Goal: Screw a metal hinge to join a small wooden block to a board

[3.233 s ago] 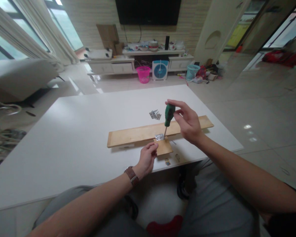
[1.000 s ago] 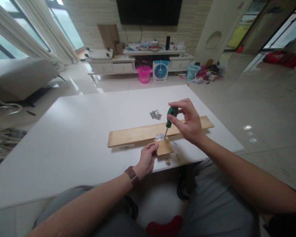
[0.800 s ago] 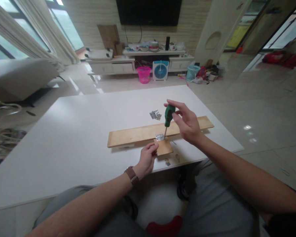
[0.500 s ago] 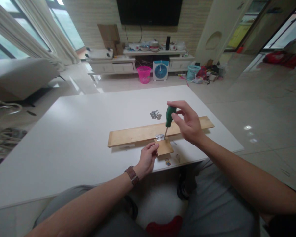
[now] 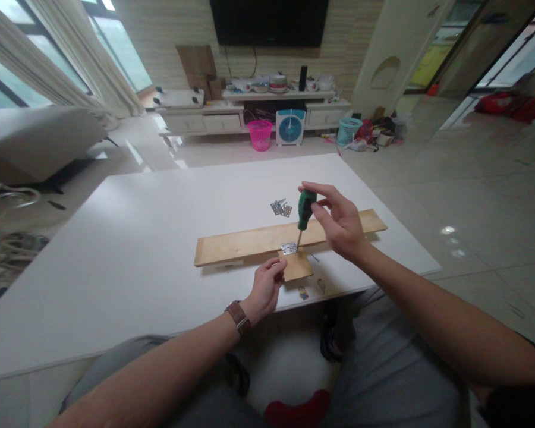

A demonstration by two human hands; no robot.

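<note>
My right hand grips a green-handled screwdriver from above. Its shaft slants down and the tip meets the right side of a silver metal hinge. The hinge spans a long pale wooden board and a small square wooden piece. My left hand pinches the left edge of that small piece, thumb on top. Whether a screw sits under the tip is too small to tell.
A white table carries the work. Beyond the board lies a small pile of metal hinges and screws. A thin dark metal piece lies right of the small wooden piece. Stickers mark the near edge.
The screwdriver handle has turned a little and shifted slightly left, with the fingers of my right hand moving along. My left hand and the wood stay put.
</note>
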